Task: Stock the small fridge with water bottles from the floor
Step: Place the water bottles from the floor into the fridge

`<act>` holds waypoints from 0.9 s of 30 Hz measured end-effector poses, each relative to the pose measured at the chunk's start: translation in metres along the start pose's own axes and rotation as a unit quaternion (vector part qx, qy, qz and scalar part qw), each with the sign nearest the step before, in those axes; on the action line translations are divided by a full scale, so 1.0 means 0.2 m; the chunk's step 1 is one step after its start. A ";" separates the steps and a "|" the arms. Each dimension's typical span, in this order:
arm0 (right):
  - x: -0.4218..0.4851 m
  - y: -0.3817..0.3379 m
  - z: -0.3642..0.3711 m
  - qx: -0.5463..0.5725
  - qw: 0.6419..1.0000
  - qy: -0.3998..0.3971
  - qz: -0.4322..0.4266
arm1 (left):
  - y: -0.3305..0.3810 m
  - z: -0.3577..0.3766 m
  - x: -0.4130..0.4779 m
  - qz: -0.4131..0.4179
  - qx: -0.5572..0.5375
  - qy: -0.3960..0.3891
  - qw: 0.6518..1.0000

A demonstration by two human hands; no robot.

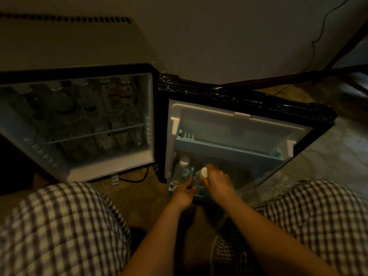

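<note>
The small black fridge (79,124) sits open, its white plastic door (239,140) swung out at 3 o'clock. The right hand (216,181) grips a clear plastic water bottle with a round white cap (200,178) by its neck, upright in the door's bottom shelf. The left hand (184,193) wraps its lower body. A second clear capped bottle (182,169) stands touching at 9 o'clock. Labels are too dim to read.

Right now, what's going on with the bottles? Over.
Right hand grip on a bottle by its cap, lowering into the door shelf area. Left hand steadies its base. One bottle already standing beside it. Nothing blocking.
</note>
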State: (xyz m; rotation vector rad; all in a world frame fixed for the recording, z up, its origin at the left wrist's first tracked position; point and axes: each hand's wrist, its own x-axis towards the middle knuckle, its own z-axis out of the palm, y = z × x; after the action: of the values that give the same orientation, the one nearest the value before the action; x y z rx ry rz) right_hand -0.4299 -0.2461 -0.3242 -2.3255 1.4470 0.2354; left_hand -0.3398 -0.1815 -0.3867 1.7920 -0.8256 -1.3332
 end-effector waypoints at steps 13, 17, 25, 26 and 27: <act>0.04 0.02 -0.04 0.012 0.998 -0.044 0.053 | 0.00 -0.07 -0.02 0.000 0.062 0.031 0.998; -0.04 0.04 -0.12 -0.020 0.999 -0.033 0.025 | 0.05 -0.09 -0.08 0.009 0.165 -0.011 0.986; -0.26 0.06 -0.52 -0.026 0.998 0.032 -0.057 | 0.45 -0.08 -0.31 0.131 0.215 -0.039 0.967; -0.29 0.08 -0.58 -0.026 0.997 0.043 -0.060 | 0.51 -0.07 -0.35 0.147 0.225 -0.041 0.962; -0.33 0.11 -0.64 -0.029 0.996 0.060 -0.060 | 0.56 -0.06 -0.39 0.158 0.240 -0.043 0.957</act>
State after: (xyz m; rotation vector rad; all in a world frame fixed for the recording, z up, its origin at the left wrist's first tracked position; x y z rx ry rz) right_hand -0.4865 -0.2530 -0.1897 -2.5021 1.3646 0.1067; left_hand -0.3545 -0.1732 -0.2505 1.8596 -1.5181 -1.0624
